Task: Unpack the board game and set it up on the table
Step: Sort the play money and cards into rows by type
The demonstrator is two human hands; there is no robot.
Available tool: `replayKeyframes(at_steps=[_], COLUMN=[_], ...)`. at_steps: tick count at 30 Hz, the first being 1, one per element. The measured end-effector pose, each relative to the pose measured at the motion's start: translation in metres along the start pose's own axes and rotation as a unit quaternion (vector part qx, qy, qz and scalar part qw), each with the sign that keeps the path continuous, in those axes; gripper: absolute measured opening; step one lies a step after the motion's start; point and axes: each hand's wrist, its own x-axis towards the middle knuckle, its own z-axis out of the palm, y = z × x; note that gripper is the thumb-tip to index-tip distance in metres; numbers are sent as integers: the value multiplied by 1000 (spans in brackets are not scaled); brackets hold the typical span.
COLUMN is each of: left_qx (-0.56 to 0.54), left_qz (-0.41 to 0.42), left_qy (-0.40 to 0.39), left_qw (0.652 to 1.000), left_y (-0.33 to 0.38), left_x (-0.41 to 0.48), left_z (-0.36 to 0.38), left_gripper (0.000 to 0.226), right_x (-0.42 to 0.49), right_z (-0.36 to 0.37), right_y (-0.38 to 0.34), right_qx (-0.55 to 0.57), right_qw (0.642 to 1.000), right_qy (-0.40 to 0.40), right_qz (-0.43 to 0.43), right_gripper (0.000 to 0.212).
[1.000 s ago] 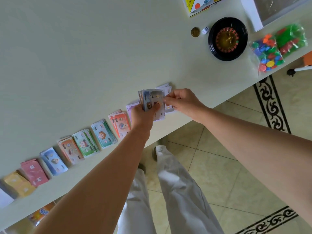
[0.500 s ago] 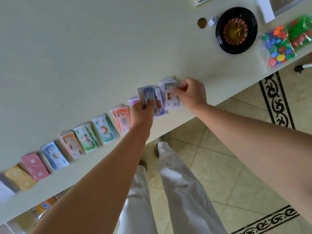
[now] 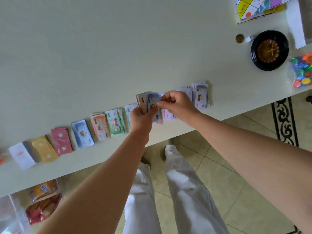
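My left hand (image 3: 141,117) grips a stack of play-money notes (image 3: 148,102) just above the pale table (image 3: 101,48) near its front edge. My right hand (image 3: 177,103) pinches the top blue note of that stack between thumb and forefinger. A row of sorted note piles runs along the front edge: white (image 3: 21,155), yellow (image 3: 44,148), red (image 3: 62,141), blue (image 3: 82,133), orange (image 3: 100,125), green (image 3: 115,123). To the right lie a lilac pile (image 3: 170,114) and a grey-purple pile (image 3: 201,96). My hands hide part of the piles beneath them.
At the right stand a black roulette wheel (image 3: 269,50), a white die (image 3: 249,38), a brown coin (image 3: 239,38) and a bag of coloured chips (image 3: 302,71). The folded game board (image 3: 253,7) lies at the far right corner. Snack bags (image 3: 43,200) sit below the table.
My right hand has left the grey-purple pile, where it laid a note, and come back left to pinch the top note of the stack in my left hand. The view has shifted.
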Motion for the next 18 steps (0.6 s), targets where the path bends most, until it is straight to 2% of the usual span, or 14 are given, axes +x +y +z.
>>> replayKeyframes(at_steps=[5,8,11,18], left_qx=[-49,-102,-151,-104], left_qz=[-1,-25,-61,-22], left_qy=[26,38,55,153], left_qw=[998,994,985,983], left_y=[-17,-28,-39,-71], left_x=[-2,-1,2,13], left_z=[-57,-91,-130,-218], left_gripper=[16,8,21,27], right_x=[-2,-1,1,5], right_z=[56,93,129,201], right_y=[-16,-26,-37,-53], right_qx=[-26,-47,-72,-119], right_qw=[999,999,997,992], right_qy=[-32,-18,-3,-23], right_qz=[14,11,11,18], right_gripper=[14,15,14,13])
